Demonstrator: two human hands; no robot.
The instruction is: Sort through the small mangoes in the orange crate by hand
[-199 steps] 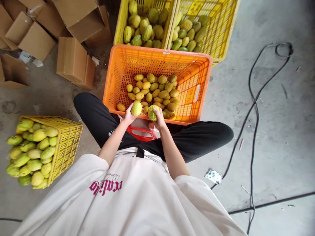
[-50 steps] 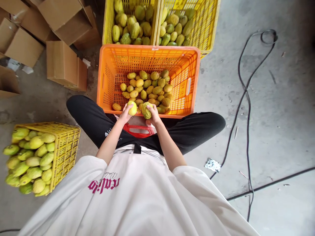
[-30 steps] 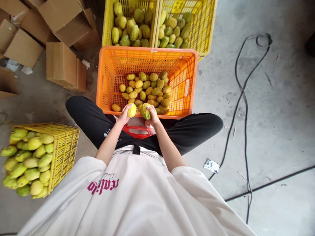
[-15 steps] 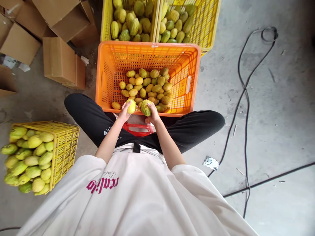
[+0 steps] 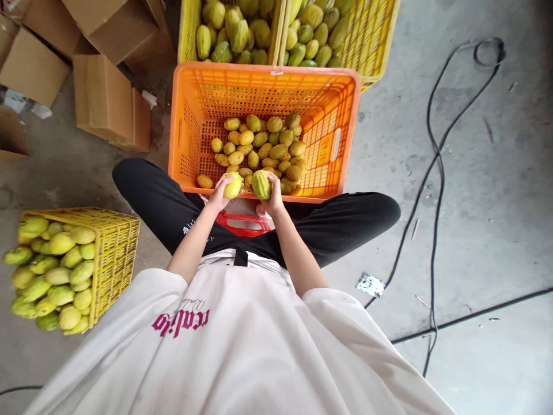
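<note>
My left hand (image 5: 219, 195) is wrapped round a smooth yellow fruit (image 5: 233, 185), fingers at its left side. Close beside it, my right hand (image 5: 275, 197) grips a ridged yellow-green fruit (image 5: 261, 185); both look like small papayas. The two fruits are held apart, over the near rim of an orange plastic crate (image 5: 352, 115). Inside that crate lies a low pile of yellow to brownish fruits (image 5: 260, 140), mostly toward the middle. Parts of my fingers are hidden behind the fruits.
Two yellow crates (image 5: 384, 52) of greenish fruit stand behind the orange one. Another yellow crate (image 5: 116, 259), heaped with fruit, is at my left. Cardboard boxes (image 5: 103, 98) sit at the far left. Black cable (image 5: 436, 155) runs across the floor at right. Something red (image 5: 244, 225) lies between my legs.
Both hands have shifted slightly to the right with their fruits, and the ridged fruit now shows more of its side. The whole view has moved a little.
</note>
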